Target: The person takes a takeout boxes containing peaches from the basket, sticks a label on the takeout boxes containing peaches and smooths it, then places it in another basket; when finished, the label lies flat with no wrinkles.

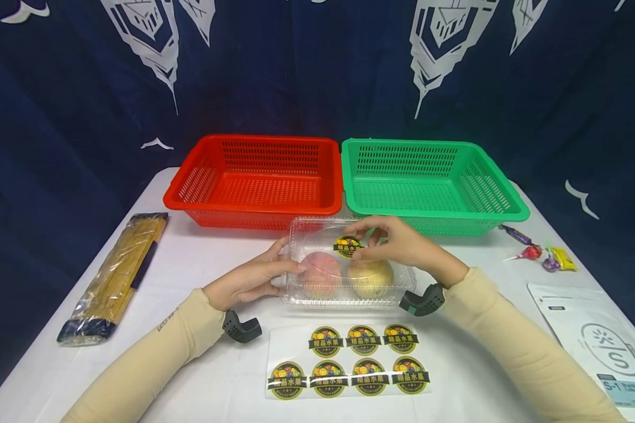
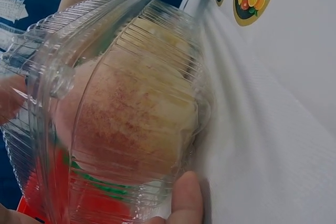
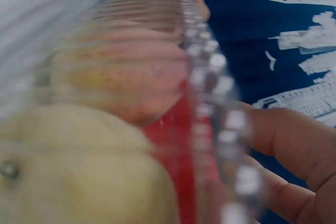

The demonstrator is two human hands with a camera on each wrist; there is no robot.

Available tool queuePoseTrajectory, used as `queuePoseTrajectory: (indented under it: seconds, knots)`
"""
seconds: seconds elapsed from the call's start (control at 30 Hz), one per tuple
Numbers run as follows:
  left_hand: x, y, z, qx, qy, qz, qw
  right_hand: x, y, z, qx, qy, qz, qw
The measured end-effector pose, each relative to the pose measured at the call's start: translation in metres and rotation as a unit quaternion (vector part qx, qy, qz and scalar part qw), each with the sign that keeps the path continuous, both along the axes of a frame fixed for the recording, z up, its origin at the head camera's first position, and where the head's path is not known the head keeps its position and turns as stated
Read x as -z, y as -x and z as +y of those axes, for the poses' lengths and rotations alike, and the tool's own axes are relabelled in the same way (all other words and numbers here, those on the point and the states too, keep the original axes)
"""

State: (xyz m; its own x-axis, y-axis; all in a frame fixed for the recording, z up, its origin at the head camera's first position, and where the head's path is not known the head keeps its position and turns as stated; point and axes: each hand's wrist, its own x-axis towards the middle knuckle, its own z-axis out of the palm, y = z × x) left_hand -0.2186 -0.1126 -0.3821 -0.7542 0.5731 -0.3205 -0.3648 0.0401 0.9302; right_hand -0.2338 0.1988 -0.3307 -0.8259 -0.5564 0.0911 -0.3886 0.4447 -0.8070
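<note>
A clear plastic clamshell box (image 1: 317,299) stands in the middle of the table, its lid down. Inside lie a pink peach (image 1: 320,273) and a pale yellow round fruit (image 1: 370,279). My left hand (image 1: 251,279) grips the box's left end, thumb over the top edge; a fingertip also shows low on its side in the left wrist view. Over the lid, my right hand (image 1: 397,244) has thumb and forefinger at the edges of a round black and gold fruit sticker (image 1: 345,245). In the right wrist view, its curled fingers (image 3: 294,145) show beyond the box's ridged edge.
A sheet of several matching stickers (image 1: 349,361) lies in front of the box. Behind stand a red basket (image 1: 259,208) and a green basket (image 1: 439,217). Wrapped wooden sticks (image 1: 119,270) lie left; candies (image 1: 531,252) and a white pouch (image 1: 577,311) lie right.
</note>
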Motion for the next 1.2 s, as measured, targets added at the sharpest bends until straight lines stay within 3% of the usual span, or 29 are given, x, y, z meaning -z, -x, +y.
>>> queuePoseTrajectory:
  seconds: [0.2,0.27,0.47,0.6,0.73,0.87,0.93,1.07,1.2]
  knots:
    - [-0.002,-0.001,0.003,0.002,0.002,0.0,1.0,-0.008,0.002,0.018,-0.015,0.053,-0.103,0.993]
    - [-0.002,-0.002,0.004,0.0,0.005,-0.001,1.0,-0.01,0.003,0.025,-0.014,0.073,-0.117,0.99]
    - [-0.003,-0.003,0.006,0.003,0.005,-0.01,0.9999,-0.019,0.0,0.049,-0.006,0.181,-0.1,0.978]
    - [-0.003,-0.004,0.008,0.001,0.0,-0.019,0.9998,-0.026,-0.003,0.063,0.013,0.278,-0.08,0.957]
    - [0.0,-0.006,0.008,-0.01,-0.008,-0.021,0.9997,-0.032,-0.005,0.078,0.056,0.35,-0.032,0.935]
    - [0.001,-0.008,0.007,-0.016,-0.015,-0.017,0.9996,-0.036,-0.007,0.096,0.12,0.418,0.04,0.9]
    - [0.001,-0.009,0.007,-0.016,-0.018,-0.015,0.9996,-0.039,-0.008,0.107,0.152,0.457,0.078,0.873]
    - [0.0,-0.011,0.008,-0.017,-0.02,-0.015,0.9995,-0.044,-0.01,0.13,0.204,0.531,0.144,0.81]
    - [-0.002,-0.011,0.007,-0.015,-0.021,-0.013,0.9996,-0.044,-0.009,0.153,0.261,0.573,0.186,0.755]
